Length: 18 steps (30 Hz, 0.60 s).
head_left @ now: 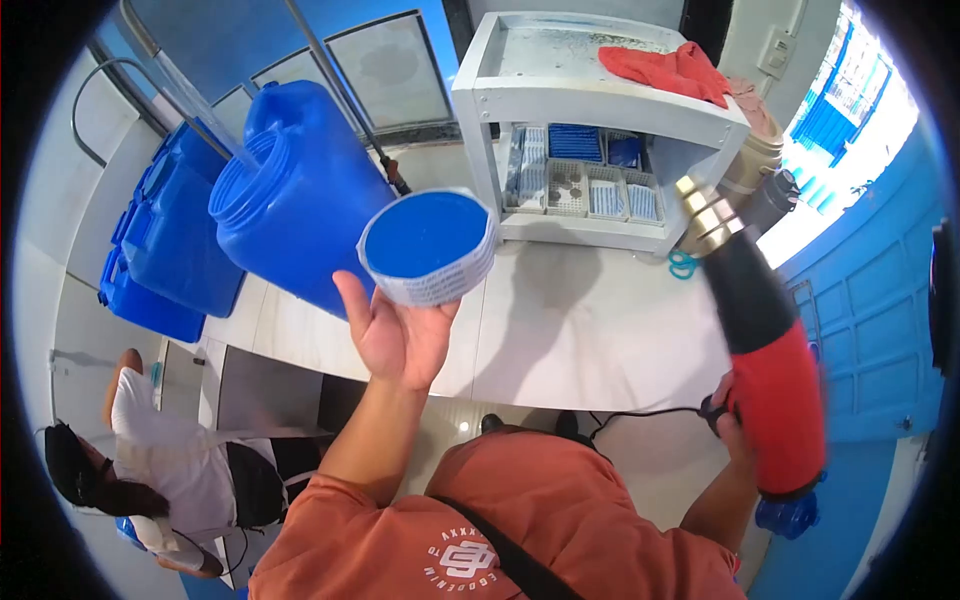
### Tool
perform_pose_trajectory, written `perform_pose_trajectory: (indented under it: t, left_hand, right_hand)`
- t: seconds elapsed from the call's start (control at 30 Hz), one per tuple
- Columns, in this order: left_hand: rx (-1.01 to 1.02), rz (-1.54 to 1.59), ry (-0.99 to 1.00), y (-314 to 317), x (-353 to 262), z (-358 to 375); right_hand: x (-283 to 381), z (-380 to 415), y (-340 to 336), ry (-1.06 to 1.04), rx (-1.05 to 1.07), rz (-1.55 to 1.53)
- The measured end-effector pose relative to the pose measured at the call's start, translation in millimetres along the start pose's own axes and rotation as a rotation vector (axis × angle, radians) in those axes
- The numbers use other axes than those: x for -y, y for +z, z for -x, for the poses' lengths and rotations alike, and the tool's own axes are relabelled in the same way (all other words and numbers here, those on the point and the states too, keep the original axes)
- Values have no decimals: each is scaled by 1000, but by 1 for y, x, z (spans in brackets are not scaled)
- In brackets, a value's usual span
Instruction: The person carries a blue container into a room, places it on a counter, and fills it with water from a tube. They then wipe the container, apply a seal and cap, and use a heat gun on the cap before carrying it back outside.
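Observation:
On my left hand (400,335) rests a round blue cap (425,235) with a white printed band around its rim; the fingers are partly hidden beneath it, the thumb stretched out to the side. My right hand (735,425) grips a red and black heat gun (775,380), whose metal nozzle points up and to the left. A large blue container (300,200) with an open mouth stands just left of the cap, and water runs into it from a pipe.
A white shelf unit (600,95) holds a red cloth (665,70) and small baskets (590,190). Teal scissors (682,265) and a dark bottle (772,200) are nearby. More blue containers (185,225) stand left. A cord hangs by the counter (570,350). Another person (185,460) is at lower left.

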<state>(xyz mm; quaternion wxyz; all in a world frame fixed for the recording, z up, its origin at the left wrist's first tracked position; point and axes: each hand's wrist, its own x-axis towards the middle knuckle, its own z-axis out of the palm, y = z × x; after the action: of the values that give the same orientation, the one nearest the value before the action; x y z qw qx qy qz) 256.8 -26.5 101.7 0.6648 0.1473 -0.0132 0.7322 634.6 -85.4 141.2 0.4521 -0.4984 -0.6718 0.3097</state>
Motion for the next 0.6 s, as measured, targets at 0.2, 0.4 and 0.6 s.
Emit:
perform_pose_trajectory:
  t: [0.2,0.4,0.6]
  left_hand:
    - [29,-25,4,-4,13,-16]
    - [3,-179,78,-5,21,-11]
    - [-54,-314,137,-2,26,-9]
  right_hand:
    - [25,7,28,-119,411,366]
    - [-20,19,43,-42,407,128]
    - [-33,19,48,-29,432,86]
